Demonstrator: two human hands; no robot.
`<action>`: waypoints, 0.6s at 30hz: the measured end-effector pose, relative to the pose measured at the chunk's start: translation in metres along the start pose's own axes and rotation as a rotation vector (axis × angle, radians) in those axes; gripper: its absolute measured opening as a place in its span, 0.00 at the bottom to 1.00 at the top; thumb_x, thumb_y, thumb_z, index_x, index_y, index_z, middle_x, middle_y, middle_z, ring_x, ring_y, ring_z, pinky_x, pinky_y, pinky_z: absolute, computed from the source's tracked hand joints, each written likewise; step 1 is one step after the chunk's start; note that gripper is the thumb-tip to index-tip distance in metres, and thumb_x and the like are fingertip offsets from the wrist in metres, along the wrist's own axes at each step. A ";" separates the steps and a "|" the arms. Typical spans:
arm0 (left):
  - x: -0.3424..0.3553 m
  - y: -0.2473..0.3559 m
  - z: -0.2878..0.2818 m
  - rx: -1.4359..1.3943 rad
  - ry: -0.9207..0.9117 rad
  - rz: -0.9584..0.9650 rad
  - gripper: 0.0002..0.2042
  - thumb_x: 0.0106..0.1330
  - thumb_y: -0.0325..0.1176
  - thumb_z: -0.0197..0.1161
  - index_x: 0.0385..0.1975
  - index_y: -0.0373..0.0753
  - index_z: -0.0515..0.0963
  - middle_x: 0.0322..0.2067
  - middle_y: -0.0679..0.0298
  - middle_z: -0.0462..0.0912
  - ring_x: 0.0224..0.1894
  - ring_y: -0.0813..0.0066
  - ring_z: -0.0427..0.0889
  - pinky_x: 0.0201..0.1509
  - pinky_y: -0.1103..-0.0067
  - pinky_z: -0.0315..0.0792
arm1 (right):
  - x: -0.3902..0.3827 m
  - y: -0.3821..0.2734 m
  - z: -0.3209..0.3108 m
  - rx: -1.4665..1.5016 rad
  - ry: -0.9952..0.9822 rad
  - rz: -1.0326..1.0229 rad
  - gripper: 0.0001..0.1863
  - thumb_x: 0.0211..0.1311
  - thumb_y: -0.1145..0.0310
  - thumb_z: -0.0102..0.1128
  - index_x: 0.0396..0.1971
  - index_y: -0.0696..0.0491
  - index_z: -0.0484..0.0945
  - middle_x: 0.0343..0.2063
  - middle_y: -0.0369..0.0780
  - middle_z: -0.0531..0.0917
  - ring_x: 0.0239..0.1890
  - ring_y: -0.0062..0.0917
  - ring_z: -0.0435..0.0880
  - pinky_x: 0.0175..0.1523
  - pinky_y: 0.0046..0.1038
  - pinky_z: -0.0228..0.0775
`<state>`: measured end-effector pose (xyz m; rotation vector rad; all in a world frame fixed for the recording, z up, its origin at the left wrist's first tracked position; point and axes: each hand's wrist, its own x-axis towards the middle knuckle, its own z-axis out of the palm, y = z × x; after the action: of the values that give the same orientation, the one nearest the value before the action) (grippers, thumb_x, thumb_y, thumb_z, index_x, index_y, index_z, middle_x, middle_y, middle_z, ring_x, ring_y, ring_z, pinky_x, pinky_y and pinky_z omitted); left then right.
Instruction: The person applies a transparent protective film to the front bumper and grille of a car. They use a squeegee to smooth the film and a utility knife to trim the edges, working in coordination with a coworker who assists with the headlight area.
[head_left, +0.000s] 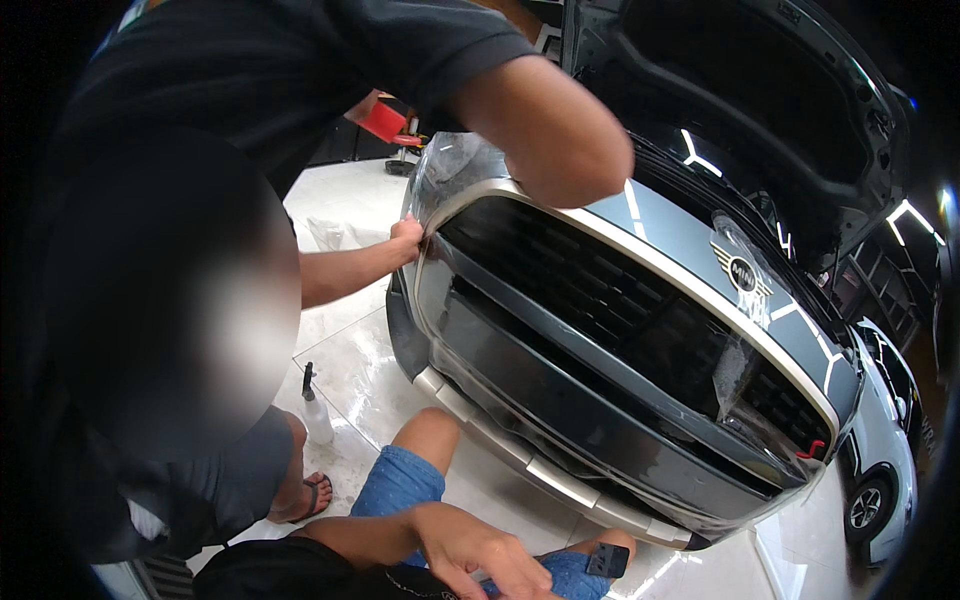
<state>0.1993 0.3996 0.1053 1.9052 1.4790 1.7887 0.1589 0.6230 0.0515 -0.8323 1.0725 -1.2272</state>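
Observation:
My left hand (485, 555) is low in the middle, over my lap in blue denim shorts (400, 495). Its fingers are curled inward, and whatever is between them is hidden. I cannot see my right hand. On my right knee lies a small dark square card (607, 560). Before me stands the front of a grey car (600, 400) with a pale trim around its black grille (590, 265). Clear film (735, 375) clings wrinkled to the grille's right part. At the trim's left end, a co-worker's hand (407, 237) touches the edge.
The co-worker in dark clothes leans in from the left, a bent elbow (570, 150) over the bonnet edge. A spray bottle (317, 412) stands on the tiled floor. The bonnet (740, 90) is raised. A small red piece (811, 450) sits at the grille's right corner; a pale car (885, 430) is beyond.

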 end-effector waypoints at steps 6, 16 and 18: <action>-0.015 -0.001 0.007 0.028 -0.019 -0.066 0.11 0.67 0.35 0.61 0.43 0.35 0.78 0.35 0.56 0.78 0.37 0.60 0.77 0.39 0.70 0.71 | 0.014 -0.005 -0.007 -0.075 -0.207 -0.030 0.18 0.44 0.70 0.78 0.35 0.54 0.78 0.21 0.31 0.76 0.22 0.16 0.70 0.26 0.23 0.61; -0.055 0.019 0.001 0.192 0.275 -0.295 0.13 0.63 0.30 0.64 0.45 0.30 0.78 0.37 0.57 0.81 0.38 0.66 0.78 0.41 0.74 0.72 | 0.034 -0.007 -0.052 -0.104 -0.151 -0.252 0.22 0.59 0.74 0.64 0.53 0.60 0.72 0.40 0.38 0.74 0.37 0.18 0.73 0.46 0.21 0.66; -0.065 0.019 0.004 0.264 0.338 -0.371 0.13 0.63 0.30 0.64 0.45 0.31 0.78 0.37 0.58 0.81 0.37 0.68 0.78 0.40 0.76 0.72 | 0.026 -0.002 -0.060 -0.199 0.069 -0.253 0.21 0.57 0.75 0.65 0.51 0.61 0.74 0.39 0.38 0.75 0.37 0.17 0.75 0.45 0.20 0.68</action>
<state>0.2249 0.3460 0.0725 1.3342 2.1111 1.8704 0.1014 0.6003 0.0300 -1.1120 1.1853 -1.3830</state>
